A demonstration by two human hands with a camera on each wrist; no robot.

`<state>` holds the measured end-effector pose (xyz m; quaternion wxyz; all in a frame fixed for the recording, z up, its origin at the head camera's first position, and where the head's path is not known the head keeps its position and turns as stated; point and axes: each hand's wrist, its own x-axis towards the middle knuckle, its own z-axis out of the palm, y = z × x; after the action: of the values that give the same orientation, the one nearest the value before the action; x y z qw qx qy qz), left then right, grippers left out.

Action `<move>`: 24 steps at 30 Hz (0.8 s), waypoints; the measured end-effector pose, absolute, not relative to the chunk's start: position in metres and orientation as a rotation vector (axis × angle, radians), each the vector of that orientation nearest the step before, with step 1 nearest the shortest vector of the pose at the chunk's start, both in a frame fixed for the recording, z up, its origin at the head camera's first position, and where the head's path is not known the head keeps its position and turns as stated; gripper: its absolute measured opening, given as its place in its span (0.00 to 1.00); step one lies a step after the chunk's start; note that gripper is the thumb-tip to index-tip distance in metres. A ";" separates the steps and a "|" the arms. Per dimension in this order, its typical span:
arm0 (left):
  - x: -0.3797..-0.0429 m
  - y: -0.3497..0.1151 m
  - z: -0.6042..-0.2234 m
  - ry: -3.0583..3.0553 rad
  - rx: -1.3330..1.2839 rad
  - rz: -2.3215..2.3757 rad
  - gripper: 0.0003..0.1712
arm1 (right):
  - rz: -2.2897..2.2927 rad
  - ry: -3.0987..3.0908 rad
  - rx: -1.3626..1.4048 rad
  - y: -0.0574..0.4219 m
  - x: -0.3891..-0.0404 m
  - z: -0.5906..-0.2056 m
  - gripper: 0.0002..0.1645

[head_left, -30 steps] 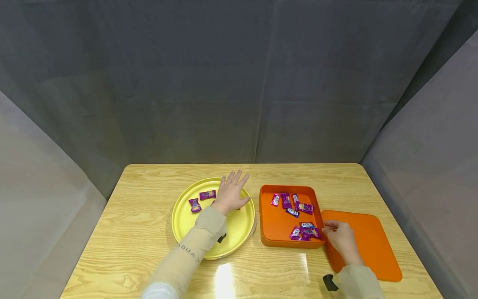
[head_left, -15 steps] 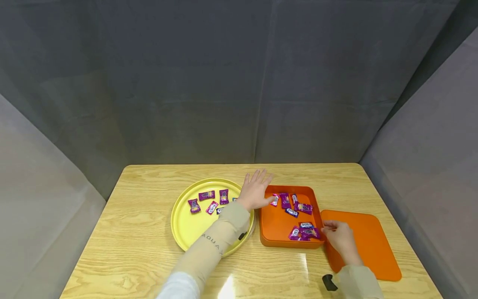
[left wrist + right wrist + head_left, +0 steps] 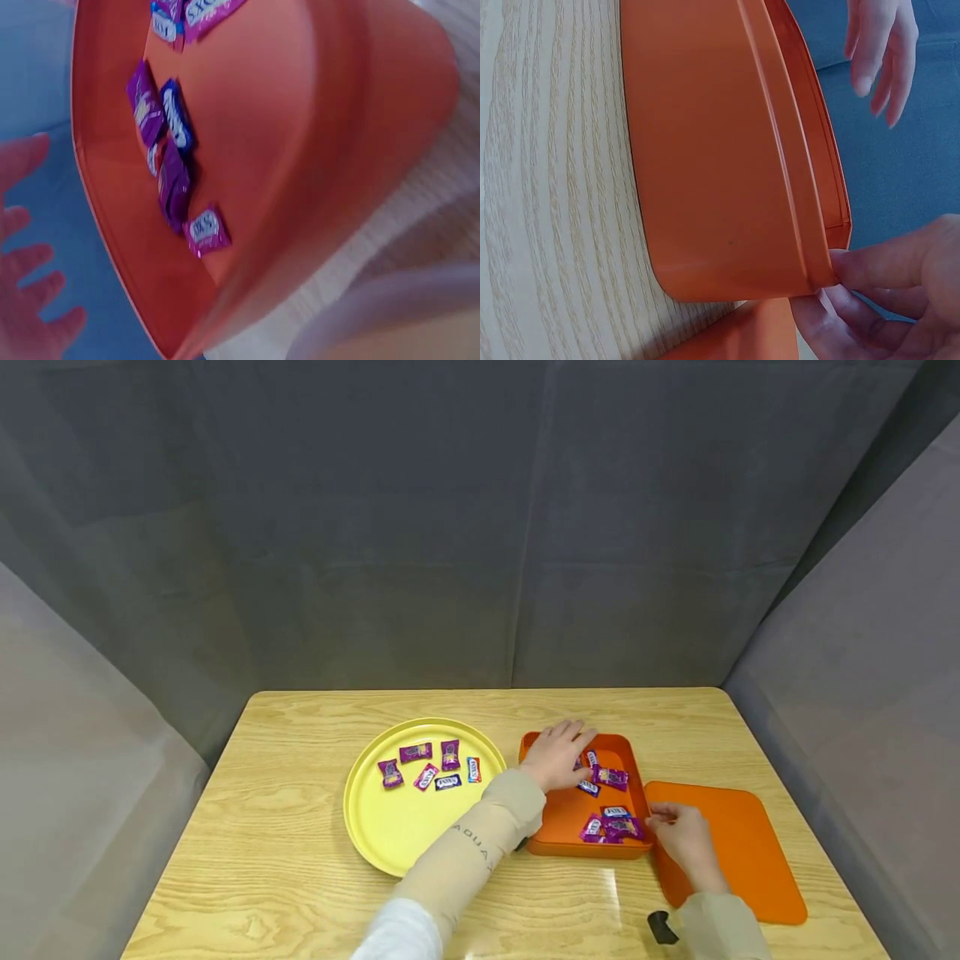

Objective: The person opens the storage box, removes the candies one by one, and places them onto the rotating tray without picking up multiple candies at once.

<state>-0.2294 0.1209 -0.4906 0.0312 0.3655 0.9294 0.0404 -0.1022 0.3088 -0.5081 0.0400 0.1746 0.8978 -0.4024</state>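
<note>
"So, how do you have your hands?"

"My left hand (image 3: 558, 758) hovers over the far left part of the orange box (image 3: 558, 827), its fingers spread wide. My right hand (image 3: 684, 842) pinches the box's rim on the right side, towards the near corner, thumb and fingers narrowed on the edge."

"Where are the sweets?"

"Inside the box. One far group (image 3: 612, 778) has purple ones with a dark blue one, and a pink sweet (image 3: 206, 231) at its left end shows in the left wrist view. A near cluster (image 3: 622, 827) of purple, pink and blue ones sits by the near right corner."

"What else is on the worktop (image 3: 270, 827)?"

"A round yellow tray (image 3: 397, 835) to the left of the box, bearing six wrapped sweets (image 3: 450, 755) in its far half. To the right, just beside the box, I have a flat orange panel (image 3: 750, 860), partly beneath my right hand."
</note>
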 end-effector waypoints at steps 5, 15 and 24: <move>-0.227 0.134 -0.501 2.778 1.152 0.135 0.34 | -1.242 2.743 0.548 0.308 -0.102 -0.508 0.17; -0.218 0.143 -0.511 2.642 1.127 0.138 0.22 | -1.243 2.736 0.555 0.308 -0.101 -0.509 0.17; -0.215 0.149 -0.530 2.593 1.090 0.112 0.17 | -1.234 2.733 0.555 0.308 -0.101 -0.507 0.17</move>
<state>-0.2148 0.1487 -0.5298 0.1624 0.3821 0.9089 0.0394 -0.1009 0.3077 -0.5074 0.0457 0.1817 0.8952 -0.4043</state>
